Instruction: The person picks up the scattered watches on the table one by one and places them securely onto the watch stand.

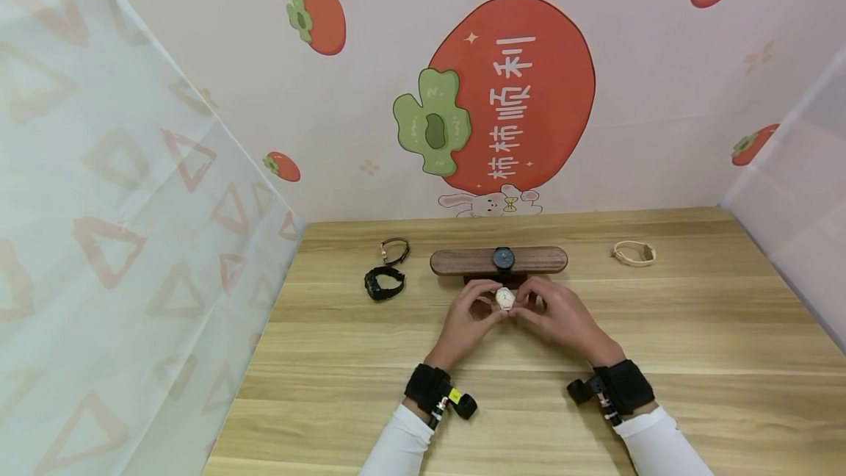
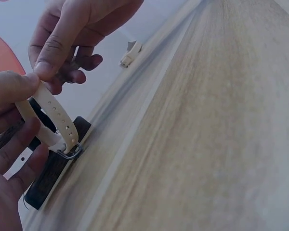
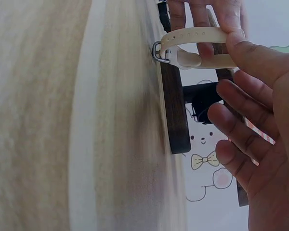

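Note:
Both hands pinch a cream-strapped watch [image 1: 505, 298] with a pale dial, just in front of a wooden watch stand [image 1: 463, 261]. My left hand [image 1: 465, 322] has thumb and fingertips at its left side; my right hand [image 1: 562, 314] grips the right side. In the left wrist view the strap [image 2: 58, 115] forms a loop with its metal buckle [image 2: 72, 152] hanging low. From the right wrist the same punched strap [image 3: 195, 34] shows, fastened at the buckle. On the stand's bar sits a dark round watch [image 1: 504, 259].
To the left lie a black watch [image 1: 383, 283] and, behind it, a slim dark-strapped watch [image 1: 395, 251]. Another cream-strapped watch [image 1: 634, 253] rests right of the stand. A printed wall [image 1: 357, 131] rises behind the table [image 1: 344, 388].

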The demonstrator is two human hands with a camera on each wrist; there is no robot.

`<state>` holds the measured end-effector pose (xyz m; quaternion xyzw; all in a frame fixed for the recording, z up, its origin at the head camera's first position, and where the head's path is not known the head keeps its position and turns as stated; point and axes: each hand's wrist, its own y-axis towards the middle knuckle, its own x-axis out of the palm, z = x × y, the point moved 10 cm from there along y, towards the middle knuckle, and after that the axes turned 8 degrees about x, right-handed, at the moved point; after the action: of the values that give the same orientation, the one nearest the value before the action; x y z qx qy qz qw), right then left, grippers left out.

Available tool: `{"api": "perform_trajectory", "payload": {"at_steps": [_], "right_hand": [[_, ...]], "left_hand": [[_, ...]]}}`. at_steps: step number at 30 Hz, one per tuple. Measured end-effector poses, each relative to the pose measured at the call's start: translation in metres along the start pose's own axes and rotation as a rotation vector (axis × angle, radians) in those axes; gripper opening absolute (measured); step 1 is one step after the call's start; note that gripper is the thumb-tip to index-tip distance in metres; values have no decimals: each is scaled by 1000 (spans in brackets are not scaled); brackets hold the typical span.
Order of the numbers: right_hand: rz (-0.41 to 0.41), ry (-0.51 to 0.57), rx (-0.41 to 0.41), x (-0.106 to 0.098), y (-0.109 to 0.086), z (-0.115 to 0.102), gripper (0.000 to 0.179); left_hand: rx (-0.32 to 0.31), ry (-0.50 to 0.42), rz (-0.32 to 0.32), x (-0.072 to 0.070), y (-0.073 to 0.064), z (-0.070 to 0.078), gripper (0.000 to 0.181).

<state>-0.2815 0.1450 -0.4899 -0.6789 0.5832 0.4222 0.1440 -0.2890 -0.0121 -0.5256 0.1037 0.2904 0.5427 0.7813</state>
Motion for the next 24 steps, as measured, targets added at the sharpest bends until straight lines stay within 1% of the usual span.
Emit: {"api": "perform_trajectory", "payload": {"at_steps": [2,4,7,9,12,15,19,24], "right_hand": [[-4,4,17,0,0,2,28],[-18,6,21,2,0,2,39],[-37,7,-1,4,0,1,54],[-42,2,-22,5,-1,-1,58],[-43,2,-40,6,-2,-2,58],[-35,10,-47,5,-2,-3,54],[-19,36,-63,3,-2,-6,49],[-4,43,-89,1,-3,-10,49]], "left_hand": [[3,7,-5,0,0,0,49],[7,4,-8,1,-1,-1,49],[17,2,-3,1,-1,-1,49],[21,-3,3,0,-2,-1,48],[18,-11,6,0,-2,-1,47],[9,-38,7,0,-3,-1,47],[18,-68,6,-1,-3,1,47],[30,-54,9,-2,-3,1,47]]}}
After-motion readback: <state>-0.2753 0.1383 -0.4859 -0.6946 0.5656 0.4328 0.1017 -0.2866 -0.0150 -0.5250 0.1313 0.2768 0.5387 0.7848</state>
